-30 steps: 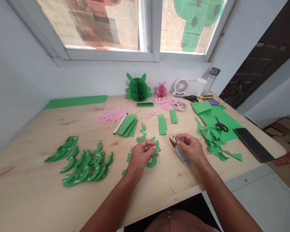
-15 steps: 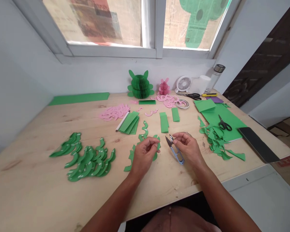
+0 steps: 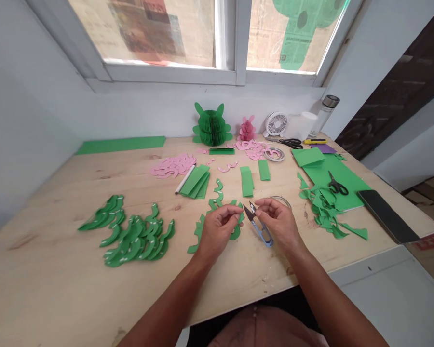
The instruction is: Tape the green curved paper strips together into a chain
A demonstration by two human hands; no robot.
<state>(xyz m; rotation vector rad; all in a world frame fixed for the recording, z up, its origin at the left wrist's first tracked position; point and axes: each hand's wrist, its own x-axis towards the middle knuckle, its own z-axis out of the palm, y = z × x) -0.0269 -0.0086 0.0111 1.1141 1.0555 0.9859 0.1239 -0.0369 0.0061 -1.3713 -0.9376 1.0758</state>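
Note:
My left hand [image 3: 220,227] is closed in a pinch on a curved green paper piece [image 3: 235,233], partly hidden behind the fingers. My right hand [image 3: 278,224] holds a pair of blue-handled thread snips [image 3: 263,235], with their dark blades parted and pointing toward the left hand. A small pale bit shows by the blade tip, too small to name. Under and behind the left hand lie wavy green paper strips [image 3: 217,191]. Behind the right hand, the rim of a tape roll [image 3: 285,201] peeks out. Piled green curved cutouts [image 3: 139,241] with white marks lie to the left.
Beyond my hands are folded green papers [image 3: 195,182], a white pen [image 3: 185,179], pink cutouts [image 3: 173,165] and another tape roll [image 3: 274,154]. A green paper figure [image 3: 212,127] stands by the wall. Green scraps [image 3: 321,205], black scissors [image 3: 337,184] and a phone [image 3: 386,216] lie right.
The snips have shifted slightly left, their blades now closer to my left hand. Both hands keep their grips, and the whole view has shifted a little.

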